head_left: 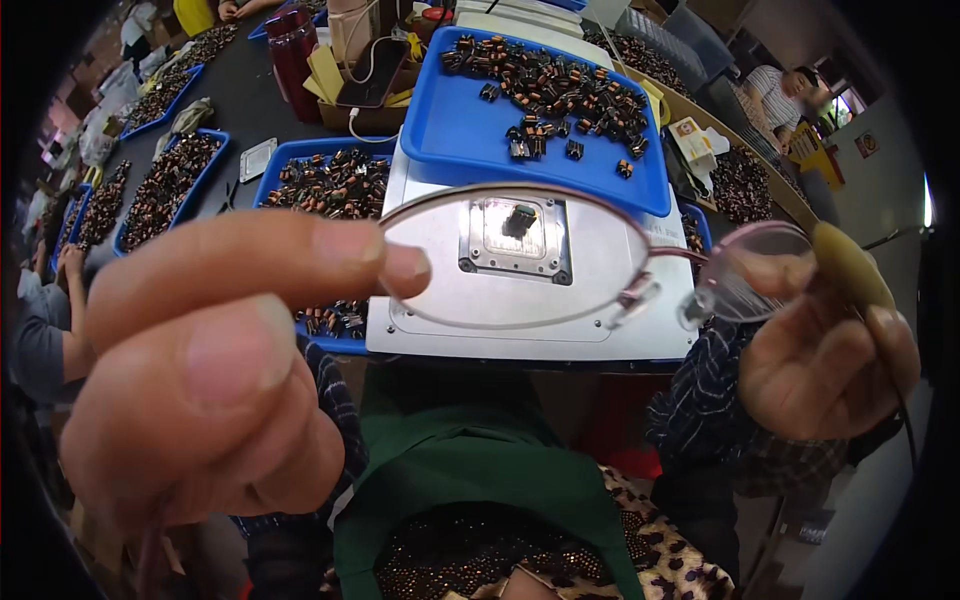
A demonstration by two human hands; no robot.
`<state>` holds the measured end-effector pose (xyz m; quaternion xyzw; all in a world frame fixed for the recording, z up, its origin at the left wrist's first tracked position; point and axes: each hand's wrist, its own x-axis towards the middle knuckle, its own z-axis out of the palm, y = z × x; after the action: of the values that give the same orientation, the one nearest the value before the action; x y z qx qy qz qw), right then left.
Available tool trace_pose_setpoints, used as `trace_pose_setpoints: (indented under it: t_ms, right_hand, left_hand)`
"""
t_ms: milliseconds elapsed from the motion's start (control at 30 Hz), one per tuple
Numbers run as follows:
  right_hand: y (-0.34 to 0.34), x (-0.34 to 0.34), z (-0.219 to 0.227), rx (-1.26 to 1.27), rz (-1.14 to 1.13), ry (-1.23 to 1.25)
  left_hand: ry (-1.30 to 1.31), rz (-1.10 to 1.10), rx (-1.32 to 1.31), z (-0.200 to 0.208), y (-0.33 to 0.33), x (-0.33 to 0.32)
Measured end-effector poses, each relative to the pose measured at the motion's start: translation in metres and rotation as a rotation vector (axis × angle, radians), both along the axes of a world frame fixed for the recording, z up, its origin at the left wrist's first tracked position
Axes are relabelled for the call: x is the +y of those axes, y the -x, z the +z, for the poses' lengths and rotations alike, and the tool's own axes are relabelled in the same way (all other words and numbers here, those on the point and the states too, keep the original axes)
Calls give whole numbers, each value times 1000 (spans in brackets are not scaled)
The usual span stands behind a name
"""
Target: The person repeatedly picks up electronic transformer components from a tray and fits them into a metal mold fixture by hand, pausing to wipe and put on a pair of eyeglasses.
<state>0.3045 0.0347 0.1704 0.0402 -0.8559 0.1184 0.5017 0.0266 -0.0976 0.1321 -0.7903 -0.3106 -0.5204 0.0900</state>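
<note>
Crowded workshop all around, with a dark tabletop (238,105) at far left and a co-worker in a striped top (778,98) at far right. Nearer, a metal-faced box (480,346) with a large blue tray (450,125) on its far part, presumably placed there for keeping the copper-wound components (555,85) within reach yet off the square metal fixture (490,250). In that fixture, visible through the left lens (560,300), a small dark component (519,221), probably seated there for a fixed position. Up close, in front of the box, the glasses (678,251), held aloft between both hands: left hand (215,370) narrowed in a pinch at the left outer edge, right hand (815,370) curled around the right end, with what looks like a yellowish finger cover (852,265). Gripped at opposite ends, seemingly for steadiness, with most of the left lens uncovered. By count: one pair of glasses, two lenses, two hands on them, one fixture, one component inside, one tray on the box, at least three smaller trays (340,146) at left, one phone (372,78), one dark red bottle (293,65); piled components too many to count.
</note>
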Motion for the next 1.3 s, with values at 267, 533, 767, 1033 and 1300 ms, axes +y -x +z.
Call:
trace_pose_setpoints:
  t_ms: [267,533,767,1033,1300]
  right_hand:
    - [-36,-14,-5,108,76,70]
    - [-184,-32,-18,88,-48,191]
    - [-112,-46,-27,49,-91,148]
    - [-90,-41,-30,3,-132,155]
    - [-200,-56,-27,-11,-144,138]
  left_hand:
    - [-52,-56,-25,6,-24,12]
    - [74,-116,-88,-6,-6,-5]
    - [32,-113,-151,-14,-34,8]
    - [38,-96,-227,-21,-40,7]
    - [16,-55,-267,-11,-54,38]
